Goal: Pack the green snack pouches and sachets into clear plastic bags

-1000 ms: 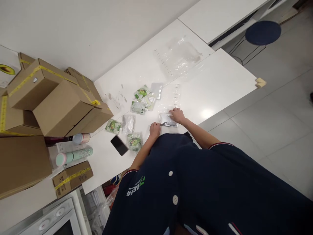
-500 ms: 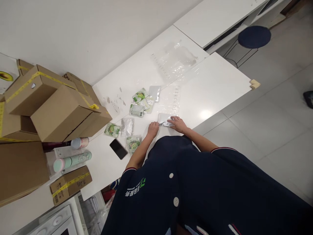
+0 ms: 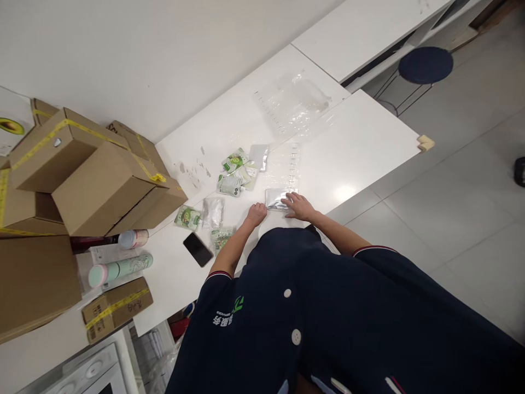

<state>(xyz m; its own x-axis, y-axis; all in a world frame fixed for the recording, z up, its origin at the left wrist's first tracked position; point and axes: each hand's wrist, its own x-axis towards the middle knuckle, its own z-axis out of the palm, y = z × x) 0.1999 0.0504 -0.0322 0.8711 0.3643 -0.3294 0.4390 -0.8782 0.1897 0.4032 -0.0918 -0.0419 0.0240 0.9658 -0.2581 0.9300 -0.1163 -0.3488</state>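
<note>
A silver foil pouch (image 3: 275, 198) lies at the table's near edge, by the end of a clear plastic bag (image 3: 283, 164). My left hand (image 3: 257, 214) is closed at the pouch's lower left corner, the fingertips pinched there. Lying over the pouch's right side, my right hand (image 3: 300, 207) has its fingers apart and touches the foil. Beyond the hands, green printed spout pouches (image 3: 230, 185) overlap with another silver pouch (image 3: 259, 156).
Left of my hands are a clear packet (image 3: 214, 213), a green pouch (image 3: 187, 217), another green pouch (image 3: 221, 238) and a phone (image 3: 197, 249). Cardboard boxes (image 3: 110, 191) and a mint bottle (image 3: 121, 269) stand farther left. A clear bag (image 3: 297, 101) lies at the back; a stool (image 3: 425, 64) stands right.
The silver pouch under my hands now lies flatter, with more of its face showing. My right hand's fingers have spread slightly; my left hand stays at the corner.
</note>
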